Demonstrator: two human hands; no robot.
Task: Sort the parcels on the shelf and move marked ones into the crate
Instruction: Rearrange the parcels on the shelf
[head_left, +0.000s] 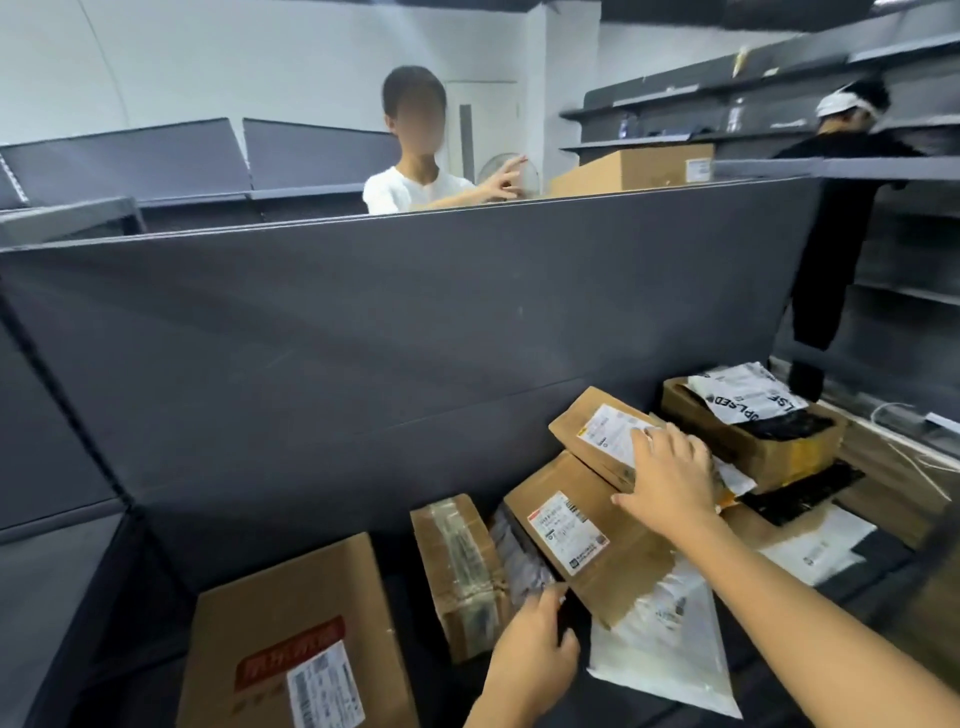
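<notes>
Several parcels lie on the dark shelf (156, 597). My right hand (670, 478) rests with spread fingers on a flat brown cardboard envelope (597, 431) with a white label. Under it lies a second brown envelope (566, 525); my left hand (535, 639) grips its near left corner. A white plastic mailer (670, 649) lies beneath that envelope. A taped brown box (462, 566) and a grey wrapped parcel (519, 556) sit just left. A large carton with a red print (296, 644) stands at the front left. No crate is in view.
An open brown box (748, 447) holding white and black mailers stands at the right, with more black and white mailers (810, 545) beside it. The grey back panel (363, 322) rises behind the shelf. One person stands beyond it, another at the far right shelves.
</notes>
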